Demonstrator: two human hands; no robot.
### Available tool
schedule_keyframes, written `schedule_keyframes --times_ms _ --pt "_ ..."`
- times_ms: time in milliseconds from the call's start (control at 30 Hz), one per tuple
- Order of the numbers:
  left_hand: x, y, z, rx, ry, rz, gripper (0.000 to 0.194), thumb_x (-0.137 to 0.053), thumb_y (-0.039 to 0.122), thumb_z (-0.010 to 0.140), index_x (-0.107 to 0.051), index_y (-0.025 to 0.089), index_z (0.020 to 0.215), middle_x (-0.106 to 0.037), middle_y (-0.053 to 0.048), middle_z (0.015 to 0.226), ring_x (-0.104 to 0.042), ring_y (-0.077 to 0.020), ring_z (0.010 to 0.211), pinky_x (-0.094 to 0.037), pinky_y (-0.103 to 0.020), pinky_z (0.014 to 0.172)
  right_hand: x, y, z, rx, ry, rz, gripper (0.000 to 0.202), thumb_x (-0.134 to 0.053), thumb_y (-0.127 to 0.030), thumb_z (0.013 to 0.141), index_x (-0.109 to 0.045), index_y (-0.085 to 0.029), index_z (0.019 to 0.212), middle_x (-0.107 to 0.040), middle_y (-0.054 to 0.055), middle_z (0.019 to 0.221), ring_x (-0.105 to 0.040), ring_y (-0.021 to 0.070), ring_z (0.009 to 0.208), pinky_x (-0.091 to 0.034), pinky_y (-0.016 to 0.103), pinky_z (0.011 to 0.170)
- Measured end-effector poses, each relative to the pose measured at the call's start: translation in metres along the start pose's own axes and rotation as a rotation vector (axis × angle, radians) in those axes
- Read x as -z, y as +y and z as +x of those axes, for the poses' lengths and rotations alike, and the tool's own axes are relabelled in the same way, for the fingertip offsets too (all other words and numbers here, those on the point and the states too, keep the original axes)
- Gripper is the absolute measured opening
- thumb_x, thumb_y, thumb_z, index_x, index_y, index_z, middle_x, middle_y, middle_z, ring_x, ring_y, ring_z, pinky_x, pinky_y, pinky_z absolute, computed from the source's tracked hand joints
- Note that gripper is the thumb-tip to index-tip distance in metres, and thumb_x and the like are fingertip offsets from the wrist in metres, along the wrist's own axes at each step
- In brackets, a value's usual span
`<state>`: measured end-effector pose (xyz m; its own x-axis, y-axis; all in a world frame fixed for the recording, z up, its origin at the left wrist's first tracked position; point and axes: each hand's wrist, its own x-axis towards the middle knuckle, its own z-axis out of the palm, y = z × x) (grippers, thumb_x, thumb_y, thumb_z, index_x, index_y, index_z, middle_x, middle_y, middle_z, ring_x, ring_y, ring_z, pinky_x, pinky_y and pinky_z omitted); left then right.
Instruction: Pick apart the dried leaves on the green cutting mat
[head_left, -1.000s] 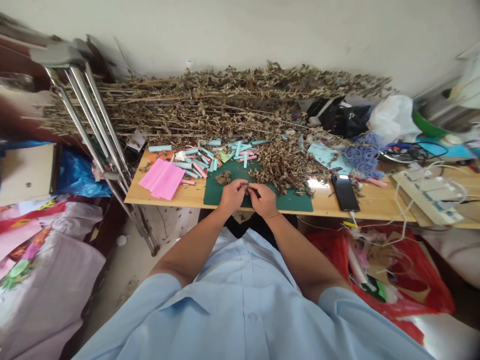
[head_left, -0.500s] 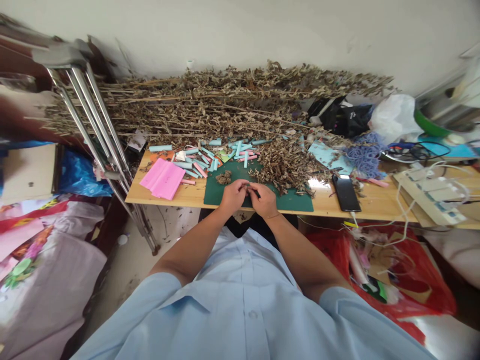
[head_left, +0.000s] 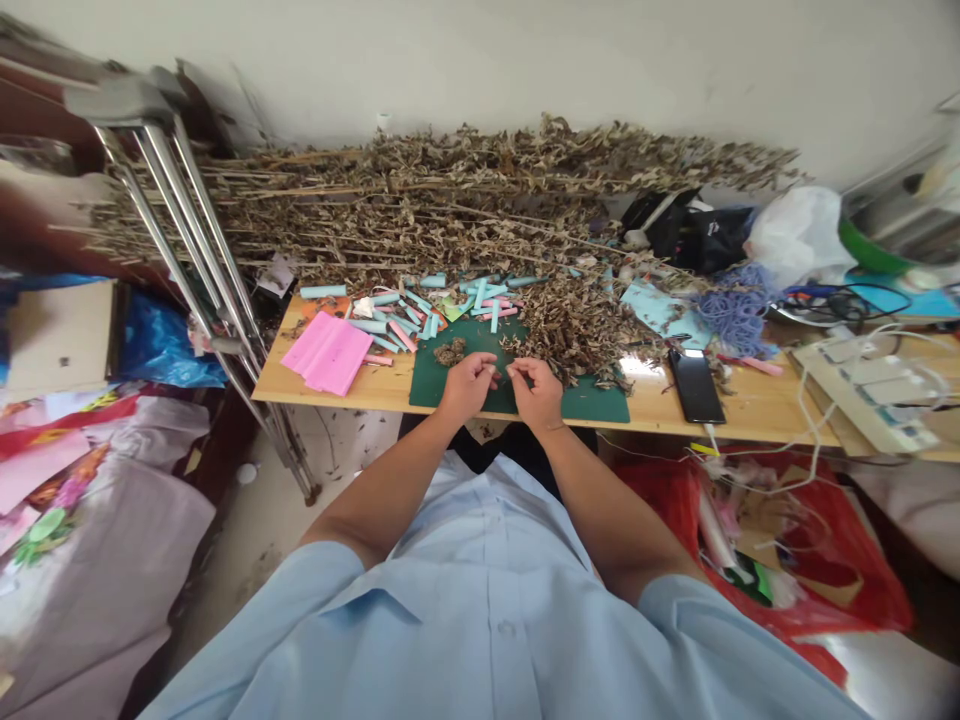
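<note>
Over the front of the green mat (head_left: pixel 427 388), my left hand (head_left: pixel 469 385) has its fingers curled together in a pinch; whatever is in it is too small to make out. Just to its right, a small gap away, my right hand (head_left: pixel 535 388) is also pinched, thumb against fingertip, its content unclear. A small clump of dried leaves (head_left: pixel 450 351) lies beyond my left hand. Behind my right hand spreads a larger heap of crumbled dried leaves (head_left: pixel 574 325). Blue and pink paper rolls (head_left: pixel 405 318) and pink paper sheets (head_left: pixel 328 352) lie to the left.
Long dried stalks (head_left: pixel 420 215) line the wall. On the right are a phone (head_left: pixel 696 386) with a cable, purple string (head_left: pixel 735 308) and a power strip (head_left: pixel 862 392). Crutches (head_left: pixel 195 230) lean at the left; a red bag (head_left: pixel 832 560) sits below the table's right side.
My hands, which were together at the fingertips, have moved apart, leaving a small gap between them. The view has shifted slightly.
</note>
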<state>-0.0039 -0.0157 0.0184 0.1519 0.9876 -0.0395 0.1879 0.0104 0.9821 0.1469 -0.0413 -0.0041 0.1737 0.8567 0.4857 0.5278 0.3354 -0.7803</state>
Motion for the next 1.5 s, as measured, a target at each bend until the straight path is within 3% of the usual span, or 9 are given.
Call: schedule_keyframes --times_ms 300,700,967,1267,1500 --pt "-0.003 0.004 -0.001 -0.007 0.014 0.056 0.022 -0.054 0.013 0.087 -0.067 0.015 0.105 -0.072 -0.003 0.084 -0.068 -0.011 0.067 -0.053 -0.023 0.07 -0.001 -0.001 -0.003 0.184 -0.117 -0.135 0.018 -0.054 -0.026 0.094 -0.068 -0.023 0.105 -0.074 0.008 0.101 -0.068 0.0219 0.095 -0.055 0.041 0.089" --pt "-0.003 -0.002 -0.003 -0.059 -0.003 0.079 0.025 -0.052 0.013 0.088 -0.067 0.015 0.109 -0.072 -0.004 0.087 -0.066 -0.0112 0.066 -0.054 -0.023 0.069 -0.001 0.004 -0.005 0.237 -0.165 -0.159 0.024 -0.048 -0.022 0.095 -0.063 -0.022 0.114 -0.072 0.009 0.103 -0.066 0.0233 0.095 -0.055 0.042 0.088" --pt "-0.001 -0.004 -0.003 -0.134 0.006 0.227 0.029 -0.054 0.011 0.085 -0.07 0.019 0.108 -0.073 -0.005 0.102 -0.067 -0.016 0.09 -0.053 -0.027 0.083 -0.002 0.003 -0.006 0.201 -0.181 -0.14 0.021 -0.049 -0.024 0.094 -0.062 -0.022 0.111 -0.07 0.01 0.1 -0.066 0.024 0.095 -0.055 0.043 0.088" --pt "-0.001 -0.005 0.001 -0.009 0.003 0.042 0.025 -0.052 0.017 0.088 -0.064 0.015 0.111 -0.071 -0.002 0.083 -0.064 -0.0095 0.062 -0.05 -0.021 0.064 -0.001 0.001 0.003 -0.124 -0.014 0.089 0.018 -0.057 -0.033 0.091 -0.063 -0.02 0.102 -0.071 0.006 0.09 -0.068 0.0186 0.078 -0.057 0.035 0.078" --pt "-0.001 0.003 0.001 0.003 0.011 0.037 0.015 -0.06 0.015 0.084 -0.066 0.015 0.098 -0.07 -0.001 0.083 -0.065 -0.0097 0.063 -0.051 -0.022 0.066 0.002 -0.004 0.003 -0.018 -0.101 0.021 0.014 -0.058 -0.031 0.091 -0.067 -0.02 0.094 -0.071 0.004 0.088 -0.066 0.0179 0.079 -0.054 0.033 0.078"
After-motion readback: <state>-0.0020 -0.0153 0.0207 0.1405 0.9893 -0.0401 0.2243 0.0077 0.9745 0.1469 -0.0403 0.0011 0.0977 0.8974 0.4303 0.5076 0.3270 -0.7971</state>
